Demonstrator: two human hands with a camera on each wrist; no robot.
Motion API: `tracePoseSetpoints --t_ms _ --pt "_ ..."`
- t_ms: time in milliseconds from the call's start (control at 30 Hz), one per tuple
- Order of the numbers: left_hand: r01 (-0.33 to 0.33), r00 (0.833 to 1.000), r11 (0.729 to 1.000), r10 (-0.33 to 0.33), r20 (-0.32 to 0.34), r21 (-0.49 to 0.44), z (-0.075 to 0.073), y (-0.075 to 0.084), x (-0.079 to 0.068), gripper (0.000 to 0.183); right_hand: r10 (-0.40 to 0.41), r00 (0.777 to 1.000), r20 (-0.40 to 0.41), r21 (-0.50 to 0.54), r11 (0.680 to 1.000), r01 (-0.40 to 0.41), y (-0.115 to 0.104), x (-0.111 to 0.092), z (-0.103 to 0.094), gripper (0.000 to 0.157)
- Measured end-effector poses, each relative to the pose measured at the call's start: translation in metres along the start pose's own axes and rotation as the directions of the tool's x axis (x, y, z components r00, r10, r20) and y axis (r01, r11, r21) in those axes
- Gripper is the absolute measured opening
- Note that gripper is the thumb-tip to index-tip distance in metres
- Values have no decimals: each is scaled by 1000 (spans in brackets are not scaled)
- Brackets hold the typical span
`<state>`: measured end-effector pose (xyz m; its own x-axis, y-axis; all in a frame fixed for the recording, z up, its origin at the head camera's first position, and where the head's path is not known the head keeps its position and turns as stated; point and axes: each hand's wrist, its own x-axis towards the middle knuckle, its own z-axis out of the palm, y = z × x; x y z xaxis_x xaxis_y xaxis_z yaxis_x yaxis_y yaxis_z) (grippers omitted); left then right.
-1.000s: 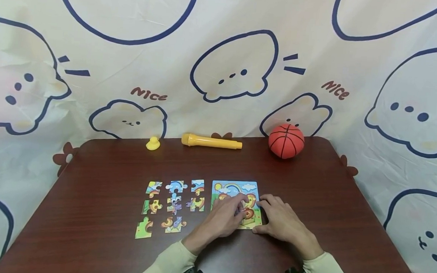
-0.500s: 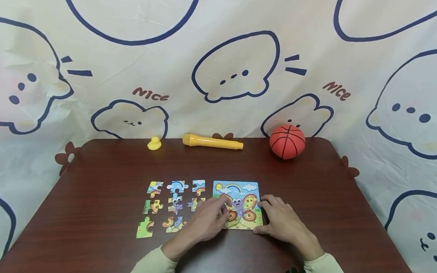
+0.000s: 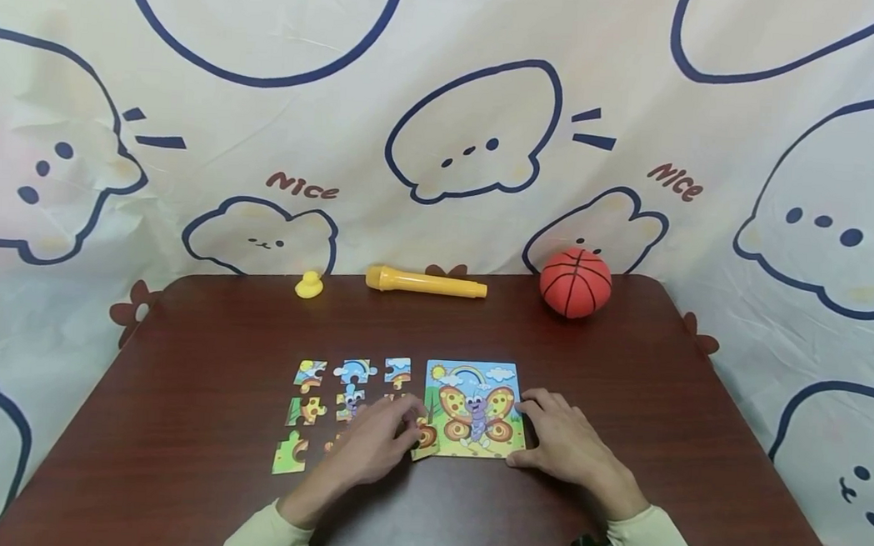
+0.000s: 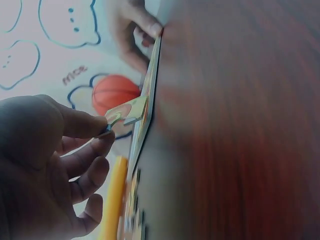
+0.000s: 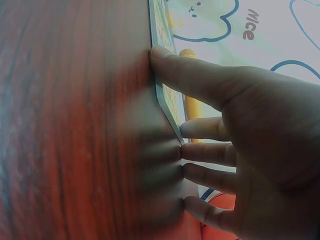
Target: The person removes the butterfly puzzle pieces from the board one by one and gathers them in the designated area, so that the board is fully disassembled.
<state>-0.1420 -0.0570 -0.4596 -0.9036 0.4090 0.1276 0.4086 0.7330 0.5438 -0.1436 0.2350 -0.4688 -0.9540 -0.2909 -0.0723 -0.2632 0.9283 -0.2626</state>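
My left hand (image 3: 372,440) pinches a jigsaw puzzle piece (image 3: 427,441) between thumb and forefinger, at the left edge of a square butterfly picture board (image 3: 479,377). In the left wrist view the piece (image 4: 131,111) is tilted, and its far end overlaps the board's edge. My right hand (image 3: 565,441) holds the board's near right corner, with the thumb (image 5: 172,65) on the near edge and the forefinger on the right edge. Left of the board lie several loose jigsaw pieces (image 3: 290,454) in rows; my left hand partly hides some of them.
Along the back of the brown table (image 3: 199,359) are a yellow rubber duck (image 3: 308,285), a yellow toy microphone (image 3: 427,283) and a red toy basketball (image 3: 575,283). A patterned cloth (image 3: 452,23) hangs behind the table.
My left hand has moved left from over the board to its left edge, bringing the pinched piece into sight and uncovering the butterfly picture. My right hand stays at the board's corner.
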Motion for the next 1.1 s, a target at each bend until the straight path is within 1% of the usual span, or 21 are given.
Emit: tracePoseSetpoints --t_ms 133,233,333,433,567,700,967,1100 --pt "56 998 998 -56 28 -3 -9 -12 -4 13 0 1000 -1 7 1000 0 -1 0 0 79" --pt "79 995 997 -79 53 0 -15 -19 -6 12 0 1000 -1 11 1000 0 -1 0 0 79" --pt "85 993 996 -85 85 1 -18 -25 -7 11 1 1000 -1 12 1000 -1 -1 -1 -1 78" --pt "80 992 997 -82 98 18 -18 -28 -7 11 5 1000 1 11 1000 -5 -1 0 -1 78" --pt "80 993 994 -86 85 73 -15 -29 -8 12 5 1000 2 12 1000 -5 -2 0 -1 79" --pt "109 991 989 -116 71 102 -13 -29 -9 13 -5 1000 -5 8 1000 5 -2 0 -1 78" --pt "118 992 987 -122 34 108 -12 -31 -8 15 1 1000 -2 11 1000 -1 -2 0 -1 79" --pt "144 989 986 -146 16 85 -12 -31 -7 19 14 1000 12 14 1000 -15 -1 0 -1 80"
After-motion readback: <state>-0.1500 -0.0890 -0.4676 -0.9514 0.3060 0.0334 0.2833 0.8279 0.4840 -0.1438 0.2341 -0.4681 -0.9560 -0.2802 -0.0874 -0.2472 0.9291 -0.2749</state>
